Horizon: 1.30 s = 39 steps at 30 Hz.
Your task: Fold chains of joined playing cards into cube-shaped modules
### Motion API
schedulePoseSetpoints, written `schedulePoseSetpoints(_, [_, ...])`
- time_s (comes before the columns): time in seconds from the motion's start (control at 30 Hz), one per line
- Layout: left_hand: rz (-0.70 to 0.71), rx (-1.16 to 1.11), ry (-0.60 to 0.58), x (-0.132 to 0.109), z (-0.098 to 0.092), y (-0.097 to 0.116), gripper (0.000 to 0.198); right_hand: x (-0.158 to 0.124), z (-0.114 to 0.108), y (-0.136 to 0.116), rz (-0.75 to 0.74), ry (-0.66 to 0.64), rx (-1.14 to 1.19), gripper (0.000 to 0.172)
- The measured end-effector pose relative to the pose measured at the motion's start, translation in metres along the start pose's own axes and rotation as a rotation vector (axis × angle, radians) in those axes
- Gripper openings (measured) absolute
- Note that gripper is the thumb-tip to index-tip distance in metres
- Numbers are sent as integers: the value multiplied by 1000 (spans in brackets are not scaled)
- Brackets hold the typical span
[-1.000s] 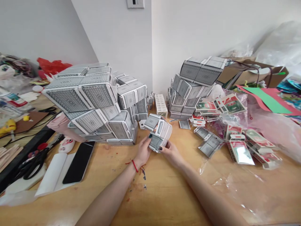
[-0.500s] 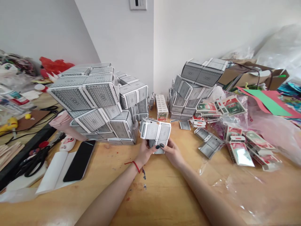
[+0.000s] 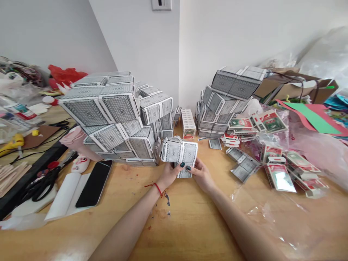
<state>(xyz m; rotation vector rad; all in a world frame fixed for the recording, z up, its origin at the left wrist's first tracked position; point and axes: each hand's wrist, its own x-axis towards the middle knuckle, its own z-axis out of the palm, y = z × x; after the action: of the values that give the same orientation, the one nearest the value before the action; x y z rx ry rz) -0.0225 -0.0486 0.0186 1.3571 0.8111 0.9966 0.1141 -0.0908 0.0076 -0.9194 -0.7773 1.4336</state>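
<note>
Two hands hold card block; stacks beyond; phone left; boxes right

One left hand, one right hand and one held card block were counted. One black phone, one red wrist cord, one wrapped carton, one green paper strip and one wall plate were listed. Stacked card blocks and red-and-green packs were too overlapped to be counted.
</note>
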Motion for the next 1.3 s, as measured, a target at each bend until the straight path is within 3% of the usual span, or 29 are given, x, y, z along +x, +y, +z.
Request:
schedulePoseSetpoints(0.57, [88,189,-138,-8,2,3,50,-4,6,-3,-68,107,-168,56])
schedulePoseSetpoints(0.97, [45,163,-79,-8,2,1,47,-2,4,-2,-39,67,-63,50])
schedulePoseSetpoints(1.1, [13,103,-123,-6,1,4,49,-1,-2,-1,11,0,30,42])
schedulePoseSetpoints(1.3, [15,120,-145,-7,-1,0,40,0,-3,3,-32,27,16,43])
